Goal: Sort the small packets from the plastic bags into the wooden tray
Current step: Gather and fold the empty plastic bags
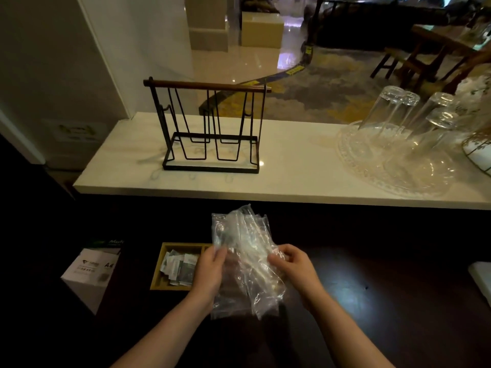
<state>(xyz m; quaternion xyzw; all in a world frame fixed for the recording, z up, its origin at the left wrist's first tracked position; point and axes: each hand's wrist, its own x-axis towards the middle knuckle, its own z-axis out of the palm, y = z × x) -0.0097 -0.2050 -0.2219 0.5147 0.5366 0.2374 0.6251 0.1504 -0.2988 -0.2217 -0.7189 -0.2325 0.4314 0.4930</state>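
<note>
Plastic bags [244, 261], clear and crumpled in a bunch, hang between both hands above the dark counter [372, 274]. The left hand [210, 272] grips the bunch's left edge, fingers curled round the film with the thumb on the near side. The right hand [291, 264] pinches the right edge between thumb and bent fingers. Whether any packets remain inside the bags cannot be told.

Just left of the left hand, and partly hidden behind it, lies the wooden tray [163, 264], its visible compartment holding a loose heap of small packets [178, 266]. Farther left of that hand stands a white box [87, 274]. Beyond both hands runs a pale marble ledge [292, 176] bearing a black wire rack [210, 128]; upturned glasses [406, 112] stand on a clear glass platter [372, 166] up beyond the right hand.
</note>
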